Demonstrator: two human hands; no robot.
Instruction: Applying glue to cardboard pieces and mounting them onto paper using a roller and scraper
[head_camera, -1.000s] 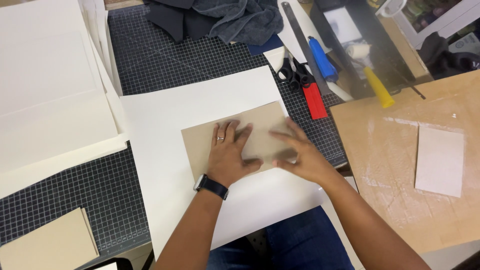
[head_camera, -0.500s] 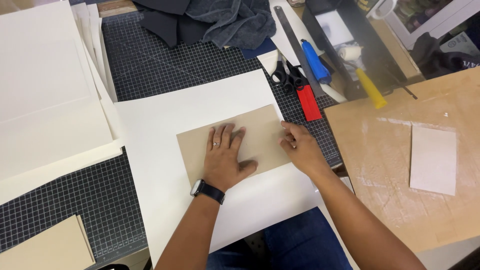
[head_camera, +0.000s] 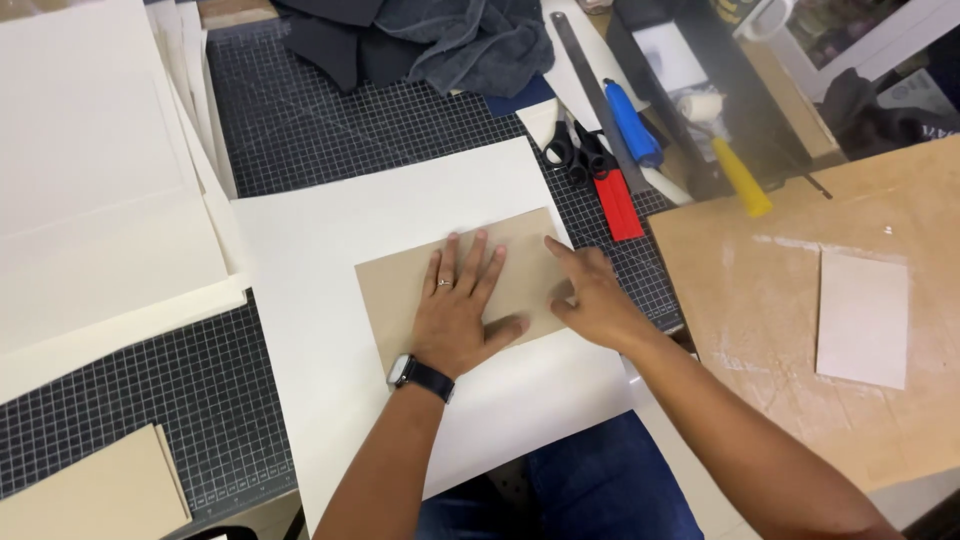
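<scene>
A tan rectangular board lies on a large white sheet on a black gridded cutting mat. My left hand presses flat on the middle of the board, fingers spread, with a ring and a black wristwatch. My right hand rests flat on the board's right edge, fingers pointing up and left. Neither hand grips anything.
Stacked cream sheets lie at left. Black scissors, a red-handled tool, a blue-handled tool and a yellow-handled roller sit at upper right. A brown board with a pale card lies right. Dark cloth is at top.
My right hand slid from the board's middle out to its right edge. My left hand stayed pressed flat on the board, and the view shifted slightly.
</scene>
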